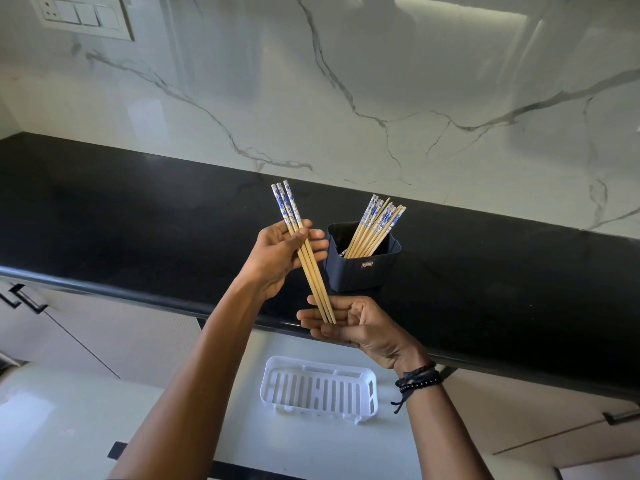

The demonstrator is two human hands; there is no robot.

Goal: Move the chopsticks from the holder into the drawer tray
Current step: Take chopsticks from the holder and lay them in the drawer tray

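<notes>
At lower centre of the frame, the white slotted drawer tray (266,386) waits directly below your hands, and none of the sticks lies in it yet. Just above it, your right hand (360,327), dark beaded bands (417,379) at the wrist, curls its fingers round the narrow tips of three chopsticks (310,268). At mid-frame, your left hand (280,258) wraps fingers and thumb round the same bundle, just under its blue-and-white patterned tops. Both hands grip and neither is spread. The bundle slants from upper left to lower right, in front of the counter edge. The step in hand looks like the carry down to the tray, so square the tips against your right palm so that the three lie parallel. Turn the bundle level with the tray's long side and lower it flat rather than tip-first, so no stick catches in a slot. Loosen your fingers only once both ends rest. Beyond your left fingertips, the dark holder (360,268) stands near the front of the black countertop (138,209). The remaining chopsticks (375,230) lean toward its right side, so steady the holder if you reach in again. Behind it rises the veined marble wall (381,81), with a switch plate (83,15) at upper left.
</notes>
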